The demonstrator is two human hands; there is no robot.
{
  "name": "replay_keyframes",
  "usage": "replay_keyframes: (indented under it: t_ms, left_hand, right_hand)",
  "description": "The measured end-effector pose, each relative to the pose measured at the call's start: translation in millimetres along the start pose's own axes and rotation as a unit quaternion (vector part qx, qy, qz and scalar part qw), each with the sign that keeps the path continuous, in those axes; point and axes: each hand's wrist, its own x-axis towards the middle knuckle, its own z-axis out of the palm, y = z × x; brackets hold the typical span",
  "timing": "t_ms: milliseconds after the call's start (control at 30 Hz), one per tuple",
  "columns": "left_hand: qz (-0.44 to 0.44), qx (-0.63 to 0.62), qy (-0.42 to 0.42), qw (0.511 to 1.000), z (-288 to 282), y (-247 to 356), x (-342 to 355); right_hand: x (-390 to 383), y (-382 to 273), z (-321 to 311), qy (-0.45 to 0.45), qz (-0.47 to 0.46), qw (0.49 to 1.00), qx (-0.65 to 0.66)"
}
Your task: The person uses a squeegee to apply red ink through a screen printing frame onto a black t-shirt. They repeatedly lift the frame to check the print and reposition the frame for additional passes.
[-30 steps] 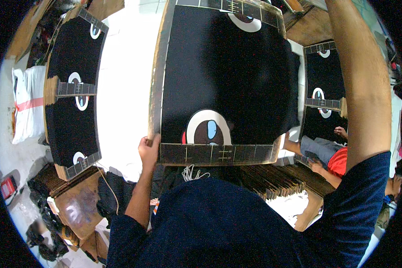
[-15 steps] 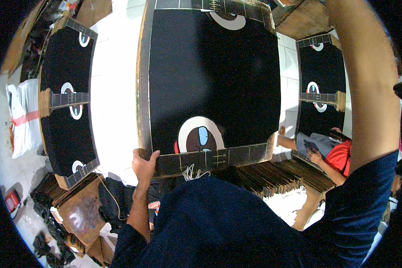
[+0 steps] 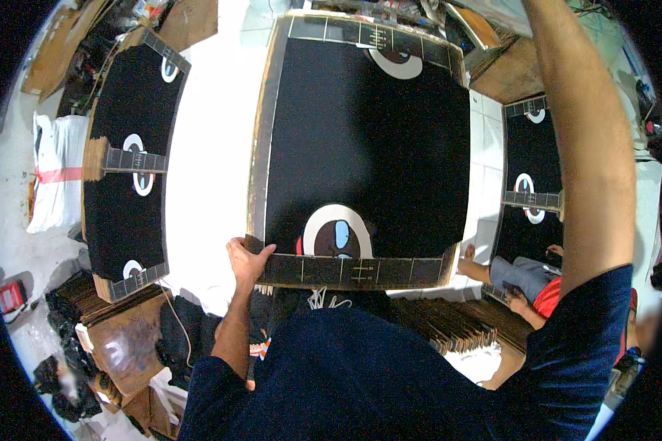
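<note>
A large wooden-edged board [image 3: 254, 191] carries black fabric [image 3: 360, 147] with printed eye shapes and dark gridded strips [image 3: 331, 270] along its upper and lower ends. My left hand [image 3: 248, 256] grips the board’s lower left corner, thumb over the top and fingers at the outer edge. My right forearm [image 3: 588, 147] stretches up along the right of the view and out past the top; the right hand itself is out of view.
Similar black stacks [image 3: 121, 213] [image 3: 529, 154] stand either side. A person [image 3: 526, 283] in red and grey lies or sits at lower right, holding something dark. Stacked cardboard [image 3: 456, 331], a bundled white sack [image 3: 55, 195] and a cord [image 3: 184, 323] are also around.
The whole view has shifted, first leftward, then down and back right. My left hand stays on the same corner. My right arm remains raised at the right.
</note>
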Motion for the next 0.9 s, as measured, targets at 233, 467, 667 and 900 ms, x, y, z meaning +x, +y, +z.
replay_keyframes:
  t_ms: [233,467,667,900]
  left_hand:
    - [0.135,-0.155,0.075,0.976,-29,165,54]
    - [-0.111,-0.791,-0.193,0.570,-30,386,86]
    - [-0.250,-0.710,-0.166,0.637,50,325,89]
    - [0.260,-0.078,0.134,0.953,92,263,107]
  right_hand:
    - [-103,43,-4,0.088,-0.048,0.990,0.099]
    - [-280,112,24,0.056,-0.059,0.980,0.183]
    - [-305,174,71,-0.091,-0.084,0.967,0.224]
    - [-239,179,199,-0.294,-0.211,0.913,0.187]
